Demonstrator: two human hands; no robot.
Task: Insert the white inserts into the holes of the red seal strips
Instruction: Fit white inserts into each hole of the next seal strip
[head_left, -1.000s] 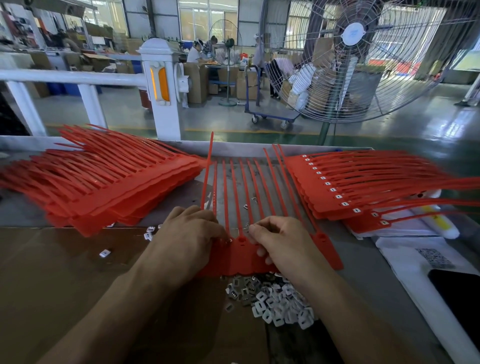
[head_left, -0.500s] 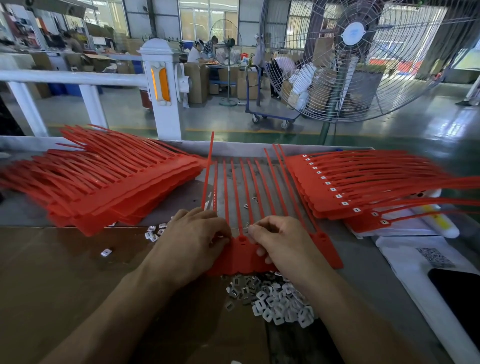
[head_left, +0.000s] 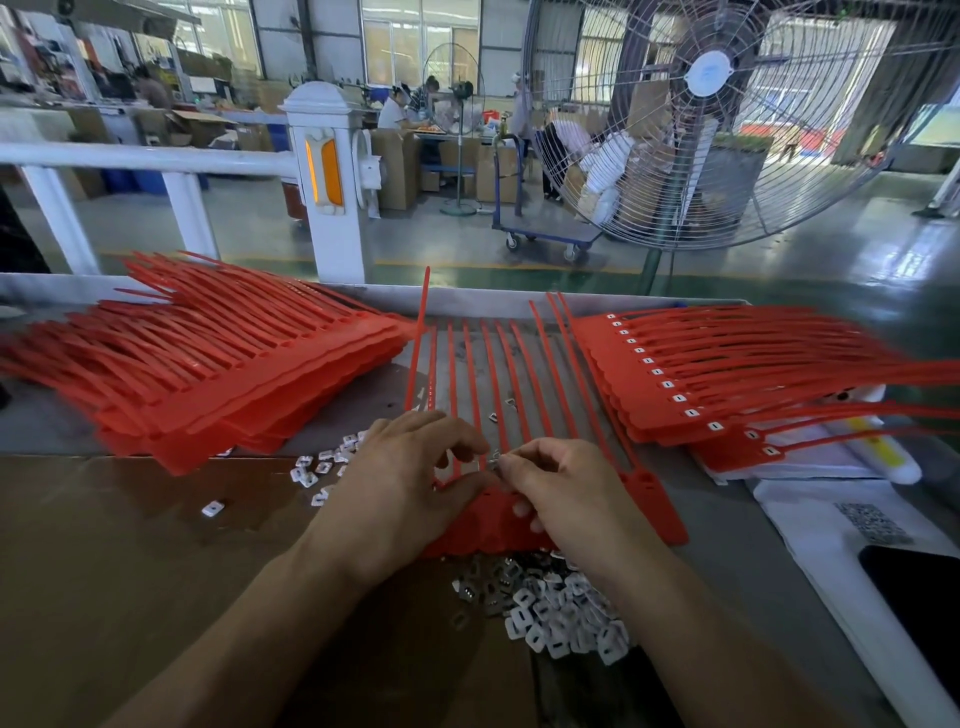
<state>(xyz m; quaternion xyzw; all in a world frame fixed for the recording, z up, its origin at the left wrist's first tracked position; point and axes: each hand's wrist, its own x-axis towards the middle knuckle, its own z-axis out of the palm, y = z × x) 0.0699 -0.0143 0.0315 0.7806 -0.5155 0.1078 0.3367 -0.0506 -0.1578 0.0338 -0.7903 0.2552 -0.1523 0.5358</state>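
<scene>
A row of joined red seal strips (head_left: 652, 499) lies flat in front of me, tails pointing away. My right hand (head_left: 561, 493) pinches a small white insert (head_left: 496, 460) at the heads of the strips. My left hand (head_left: 405, 478) rests on the left part of the row, thumb pressing the red heads, fingers curled over the tails. A heap of white inserts (head_left: 561, 608) lies just below the strips, partly hidden by my right wrist. More loose inserts (head_left: 317, 467) lie left of my left hand.
A thick stack of red strips without inserts (head_left: 218, 374) lies at the left. A stack with white inserts fitted (head_left: 727, 374) lies at the right. Brown cardboard (head_left: 104, 571) covers the near left. A dark phone (head_left: 919, 597) on white paper lies at the right edge.
My left hand slid to the right along the strip heads and now sits closer to my right hand. More loose inserts show left of it. My right hand stayed in place.
</scene>
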